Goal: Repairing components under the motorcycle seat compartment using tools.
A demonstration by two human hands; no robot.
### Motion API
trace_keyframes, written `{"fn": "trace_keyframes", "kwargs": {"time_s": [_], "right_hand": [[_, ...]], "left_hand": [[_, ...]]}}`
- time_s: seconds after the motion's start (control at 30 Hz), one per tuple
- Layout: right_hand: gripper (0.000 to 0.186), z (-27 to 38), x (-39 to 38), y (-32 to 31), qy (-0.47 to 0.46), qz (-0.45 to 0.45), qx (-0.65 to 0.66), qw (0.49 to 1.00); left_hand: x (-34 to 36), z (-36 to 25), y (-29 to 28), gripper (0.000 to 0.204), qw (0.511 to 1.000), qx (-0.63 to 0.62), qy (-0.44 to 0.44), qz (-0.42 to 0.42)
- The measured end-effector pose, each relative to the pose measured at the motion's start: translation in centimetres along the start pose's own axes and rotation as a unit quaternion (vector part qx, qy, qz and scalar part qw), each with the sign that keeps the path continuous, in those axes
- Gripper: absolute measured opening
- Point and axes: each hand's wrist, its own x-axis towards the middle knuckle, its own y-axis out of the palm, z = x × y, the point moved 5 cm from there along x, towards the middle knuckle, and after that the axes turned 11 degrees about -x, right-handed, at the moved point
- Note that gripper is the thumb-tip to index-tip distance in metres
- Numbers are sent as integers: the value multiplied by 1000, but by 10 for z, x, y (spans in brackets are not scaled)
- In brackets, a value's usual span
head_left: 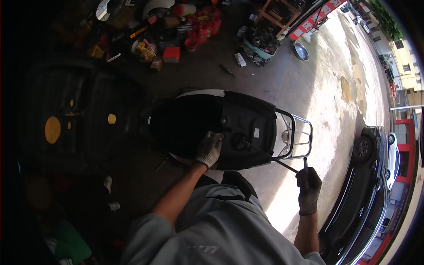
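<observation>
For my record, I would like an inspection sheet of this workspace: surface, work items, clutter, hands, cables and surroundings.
Surface: grey floor, shaded near the scooter, brightly sunlit farther right.
Work items: the scooter, its storage compartment open and dark inside, with a rear rack; a long rod tool reaching over its body.
Clutter: red box, metal basin; many mixed parts at the upper left, too dark to list.
Hands: both gloved; left hand at the compartment's edge, grip unclear; right hand closed around the rod tool.
Cables: nothing seen.
Surroundings: black car at right.
</observation>
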Motion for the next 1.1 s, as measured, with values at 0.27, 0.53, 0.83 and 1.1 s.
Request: {"fn": "trace_keyframes", "kwargs": {"time_s": [0.27, 0.53, 0.83, 1.1], "right_hand": [[30, -1, -1, -1, -6, 9, 21, 1000], [32, 6, 2, 8, -20, 20, 47, 998], [33, 7, 4, 18, -7, 47, 52, 998], [35, 9, 4, 24, -24, 52, 61, 996]], "left_hand": [[5, -6, 7, 12, 996, -57, 24, -72], [-9, 13, 14, 11, 955, -283, -75, -39], [-33, 29, 19, 12, 711, -616, -336, -46], [-40, 29, 21, 11, 602, -721, -343, -12]]}}
